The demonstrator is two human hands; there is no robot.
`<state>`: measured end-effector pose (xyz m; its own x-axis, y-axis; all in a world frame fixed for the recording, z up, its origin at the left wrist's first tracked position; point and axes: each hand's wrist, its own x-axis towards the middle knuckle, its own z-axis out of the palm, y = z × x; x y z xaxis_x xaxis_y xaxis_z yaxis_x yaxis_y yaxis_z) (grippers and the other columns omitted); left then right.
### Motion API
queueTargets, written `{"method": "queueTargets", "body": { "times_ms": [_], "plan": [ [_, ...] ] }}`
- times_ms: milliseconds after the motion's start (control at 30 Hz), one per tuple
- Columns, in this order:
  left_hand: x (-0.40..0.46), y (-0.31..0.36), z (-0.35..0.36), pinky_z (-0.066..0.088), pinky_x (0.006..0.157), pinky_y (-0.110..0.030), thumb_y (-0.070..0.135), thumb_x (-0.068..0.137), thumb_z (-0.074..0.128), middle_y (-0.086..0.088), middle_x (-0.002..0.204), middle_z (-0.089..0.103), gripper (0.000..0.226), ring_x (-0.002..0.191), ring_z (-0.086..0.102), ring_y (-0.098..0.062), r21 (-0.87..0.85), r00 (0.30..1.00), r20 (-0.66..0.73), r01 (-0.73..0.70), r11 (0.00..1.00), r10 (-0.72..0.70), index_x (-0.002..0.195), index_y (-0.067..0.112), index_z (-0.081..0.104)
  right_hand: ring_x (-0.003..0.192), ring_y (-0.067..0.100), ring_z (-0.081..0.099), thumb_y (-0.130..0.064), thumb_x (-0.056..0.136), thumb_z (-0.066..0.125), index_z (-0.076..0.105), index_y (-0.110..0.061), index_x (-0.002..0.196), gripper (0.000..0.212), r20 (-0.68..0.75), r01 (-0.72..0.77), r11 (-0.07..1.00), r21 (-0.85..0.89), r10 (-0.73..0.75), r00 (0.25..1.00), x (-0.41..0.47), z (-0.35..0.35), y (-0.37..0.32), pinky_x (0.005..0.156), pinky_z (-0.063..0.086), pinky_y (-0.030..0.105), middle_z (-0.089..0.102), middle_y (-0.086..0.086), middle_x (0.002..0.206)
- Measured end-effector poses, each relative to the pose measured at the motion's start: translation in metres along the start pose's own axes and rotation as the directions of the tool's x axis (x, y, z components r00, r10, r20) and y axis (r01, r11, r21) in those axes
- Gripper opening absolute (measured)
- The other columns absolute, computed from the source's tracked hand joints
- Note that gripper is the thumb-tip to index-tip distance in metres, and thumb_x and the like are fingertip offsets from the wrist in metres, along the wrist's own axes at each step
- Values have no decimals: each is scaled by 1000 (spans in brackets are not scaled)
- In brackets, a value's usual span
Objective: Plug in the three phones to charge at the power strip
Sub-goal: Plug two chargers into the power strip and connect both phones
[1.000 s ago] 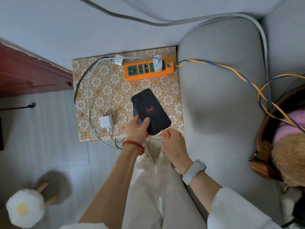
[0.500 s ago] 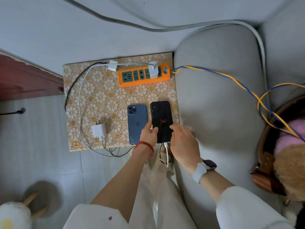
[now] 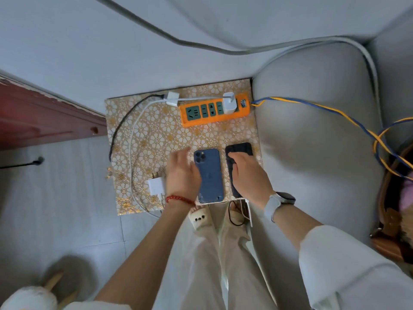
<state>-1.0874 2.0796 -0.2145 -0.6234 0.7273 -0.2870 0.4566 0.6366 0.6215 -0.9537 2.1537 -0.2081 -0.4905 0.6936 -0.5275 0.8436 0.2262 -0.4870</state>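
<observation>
An orange power strip (image 3: 214,113) lies at the far side of a gold flower-patterned mat (image 3: 145,130), with one white charger (image 3: 229,105) plugged into it. A second white adapter (image 3: 171,98) lies at the strip's left end, and a loose white charger (image 3: 156,185) lies on the mat's near left. A blue phone (image 3: 210,175) lies face down beside a black phone (image 3: 240,149). My left hand (image 3: 182,173) hovers open just left of the blue phone. My right hand (image 3: 248,175) covers the black phone, fingers curled on it. Only two phones show.
A grey sofa cushion (image 3: 312,153) borders the mat on the right, with a blue and yellow cord (image 3: 324,110) running over it from the strip. A brown bag (image 3: 391,220) sits far right. Red wooden furniture (image 3: 44,117) stands at the left. Cables loop below the mat (image 3: 237,215).
The black phone came down from my hands onto the mat beside the blue phone. My left hand let go and moved left. My right hand slid up over the black phone.
</observation>
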Motion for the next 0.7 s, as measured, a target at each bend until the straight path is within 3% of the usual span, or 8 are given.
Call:
{"method": "queueTargets", "body": {
  "times_ms": [100, 200, 267, 367, 500, 567, 633, 700],
  "plan": [
    [32, -32, -46, 40, 99, -46, 4, 83, 51, -24, 133, 39, 51, 123, 38, -36, 91, 978, -209, 36, 995, -17, 131, 2, 37, 126, 26, 43, -11, 96, 32, 42, -7, 131, 37, -45, 48, 978, 202, -40, 998, 16, -4, -39, 103, 39, 36, 50, 12, 135],
    [67, -64, -72, 16, 112, -55, 22, 87, 52, -17, 153, 14, 73, 140, 11, -35, 172, 989, -37, 149, 974, -144, 144, 9, 8, 118, 34, 50, -15, 97, 32, 48, 2, 121, 33, -8, -2, 871, 492, 7, 1000, 33, -8, -76, 102, 40, 40, 54, 23, 127],
    [84, -85, -78, 18, 113, -56, 31, 90, 48, -12, 149, 29, 66, 139, 21, -32, 229, 970, 125, 175, 958, -207, 143, 14, 15, 115, 32, 54, -20, 97, 36, 46, 2, 124, 37, 44, -97, 715, 693, 93, 995, 45, -9, -97, 101, 43, 46, 54, 22, 128],
    [83, -93, -85, 46, 92, -42, 25, 93, 44, -14, 111, 64, 34, 105, 58, -31, 106, 965, 223, 118, 987, -139, 122, 10, 52, 120, 21, 50, -21, 94, 41, 33, -2, 136, 46, 204, -255, 455, 853, 159, 966, 57, -9, -115, 102, 45, 39, 45, 14, 138],
    [42, -80, -111, 52, 62, -26, 14, 91, 47, 1, 76, 60, 19, 65, 61, -18, -147, 988, 141, 76, 986, -55, 97, 9, 64, 126, 22, 46, -28, 97, 35, 21, -8, 141, 50, 294, -306, 287, 908, 86, 952, 51, -9, -137, 101, 43, 38, 37, 11, 144],
    [12, -72, -124, 52, 56, -16, 10, 90, 48, 8, 68, 59, 16, 52, 59, -5, -273, 978, 199, 117, 955, -62, 89, 15, 64, 118, 25, 53, -30, 97, 33, 29, -12, 136, 43, 297, -296, 207, 933, 27, 955, 39, -11, -144, 101, 44, 41, 50, 14, 133],
    [-19, -65, -130, 53, 59, -22, 9, 90, 50, 7, 65, 61, 22, 49, 59, -3, -358, 941, 327, 210, 910, -89, 81, 24, 63, 98, 25, 63, -27, 96, 36, 42, -13, 122, 30, 290, -283, 140, 949, -34, 956, 18, -17, -141, 92, 50, 41, 64, 13, 105],
    [-46, -56, -122, 54, 64, -30, 8, 88, 54, 6, 66, 64, 27, 54, 62, -9, -400, 888, 453, 277, 874, -74, 76, 31, 65, 74, 22, 64, -24, 96, 36, 48, -10, 112, 24, 283, -274, 160, 948, -34, 959, -6, -21, -129, 78, 55, 38, 59, 5, 78]
  ]
}}
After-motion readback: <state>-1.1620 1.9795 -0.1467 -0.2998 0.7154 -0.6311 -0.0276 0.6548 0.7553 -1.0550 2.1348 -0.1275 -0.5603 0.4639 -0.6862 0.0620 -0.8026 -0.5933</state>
